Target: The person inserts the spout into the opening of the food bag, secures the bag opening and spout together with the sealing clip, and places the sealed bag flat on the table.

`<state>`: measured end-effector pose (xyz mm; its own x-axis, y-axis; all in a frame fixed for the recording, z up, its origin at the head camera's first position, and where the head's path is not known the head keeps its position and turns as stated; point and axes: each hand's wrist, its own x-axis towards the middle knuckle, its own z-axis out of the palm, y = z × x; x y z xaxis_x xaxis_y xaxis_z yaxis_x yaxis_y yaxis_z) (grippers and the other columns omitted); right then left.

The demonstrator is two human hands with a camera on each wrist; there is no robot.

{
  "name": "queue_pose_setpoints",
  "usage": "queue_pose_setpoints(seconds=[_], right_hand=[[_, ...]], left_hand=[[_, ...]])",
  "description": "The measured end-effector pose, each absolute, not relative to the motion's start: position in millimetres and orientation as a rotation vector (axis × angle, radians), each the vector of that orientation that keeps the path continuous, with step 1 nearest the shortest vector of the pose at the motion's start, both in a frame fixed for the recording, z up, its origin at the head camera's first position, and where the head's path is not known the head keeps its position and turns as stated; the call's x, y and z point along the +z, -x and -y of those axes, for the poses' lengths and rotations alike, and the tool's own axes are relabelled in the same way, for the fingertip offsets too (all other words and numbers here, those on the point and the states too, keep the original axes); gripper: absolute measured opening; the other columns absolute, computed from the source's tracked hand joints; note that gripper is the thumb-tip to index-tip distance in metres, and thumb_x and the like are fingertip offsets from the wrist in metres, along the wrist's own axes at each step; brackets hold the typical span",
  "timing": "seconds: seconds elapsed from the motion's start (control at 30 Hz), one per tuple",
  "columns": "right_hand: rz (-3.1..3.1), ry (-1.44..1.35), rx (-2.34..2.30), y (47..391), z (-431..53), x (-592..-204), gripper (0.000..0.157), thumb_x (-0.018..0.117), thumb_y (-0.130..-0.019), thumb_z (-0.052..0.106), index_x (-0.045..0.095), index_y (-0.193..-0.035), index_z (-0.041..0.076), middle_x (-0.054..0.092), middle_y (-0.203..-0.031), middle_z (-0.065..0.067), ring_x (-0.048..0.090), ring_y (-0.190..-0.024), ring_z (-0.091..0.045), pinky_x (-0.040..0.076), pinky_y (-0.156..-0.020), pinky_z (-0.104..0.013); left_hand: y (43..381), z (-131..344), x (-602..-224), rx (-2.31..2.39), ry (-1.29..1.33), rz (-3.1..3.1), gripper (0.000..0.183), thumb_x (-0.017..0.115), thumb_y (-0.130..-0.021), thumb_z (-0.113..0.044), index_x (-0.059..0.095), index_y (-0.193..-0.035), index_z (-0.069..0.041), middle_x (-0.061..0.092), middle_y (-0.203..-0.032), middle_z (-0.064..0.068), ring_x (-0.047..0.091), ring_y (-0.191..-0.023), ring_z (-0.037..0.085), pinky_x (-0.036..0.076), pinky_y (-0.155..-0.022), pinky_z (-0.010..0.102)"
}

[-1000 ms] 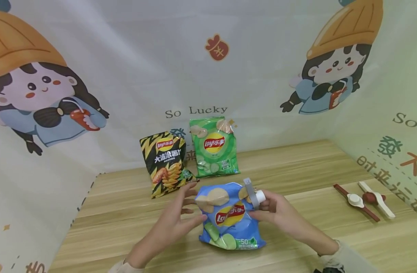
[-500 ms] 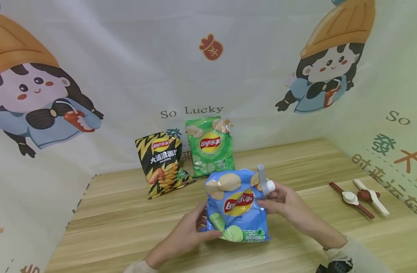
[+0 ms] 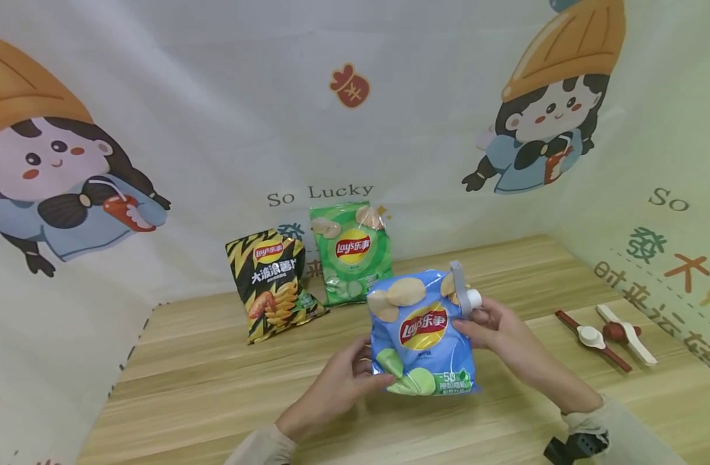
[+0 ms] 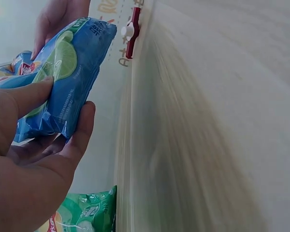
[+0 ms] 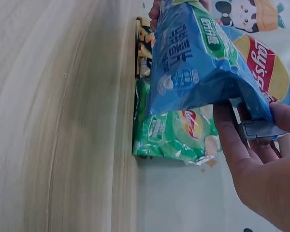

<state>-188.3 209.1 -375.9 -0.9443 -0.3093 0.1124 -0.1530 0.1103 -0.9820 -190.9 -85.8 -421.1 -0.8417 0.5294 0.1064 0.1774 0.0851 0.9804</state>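
A blue Lay's chip bag is held up off the table, its printed front towards the head camera. My left hand grips its lower left corner, the thumb on the front and fingers behind. At the upper right side my right hand pinches the bag, thumb in front, right below a grey bag clip with a white round cap. The right wrist view shows the clip between thumb and fingers, partly hidden by the bag.
Behind stand a black-and-yellow chip bag and a green chip bag, leaning near the printed backdrop. On the right of the wooden table lie a dark red clip with white cap and a white clip with red cap.
The blue bag has risen and moved right, with the clip on it. My left hand has gone from the bag's left side to a grip on its lower left corner.
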Motion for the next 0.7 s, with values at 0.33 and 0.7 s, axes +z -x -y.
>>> queue_pose_setpoints(seconds=[0.33, 0.7], right_hand=[[-2.234, 0.421, -2.050, 212, -223, -382, 0.054, 0.060, -0.100, 0.017, 0.037, -0.142, -0.008, 0.061, -0.129, -0.027, 0.070, -0.097, -0.018, 0.057, -0.082, -0.035], [-2.244, 0.308, -2.049, 239, -240, -382, 0.060, 0.059, -0.101, 0.018, 0.030, -0.148, -0.006, 0.050, -0.138, -0.033, 0.069, -0.100, -0.016, 0.056, -0.086, -0.039]], left_hand=[[212, 64, -419, 1.759, -0.700, -2.212, 0.060, 0.072, -0.092, -0.015, 0.044, -0.143, 0.000, 0.061, -0.125, 0.017, 0.065, -0.109, 0.026, 0.055, -0.086, 0.027], [238, 39, -422, 1.635, -0.780, -2.357, 0.057, 0.067, -0.097, -0.019, 0.043, -0.143, 0.003, 0.063, -0.121, 0.017, 0.065, -0.106, 0.025, 0.054, -0.086, 0.027]])
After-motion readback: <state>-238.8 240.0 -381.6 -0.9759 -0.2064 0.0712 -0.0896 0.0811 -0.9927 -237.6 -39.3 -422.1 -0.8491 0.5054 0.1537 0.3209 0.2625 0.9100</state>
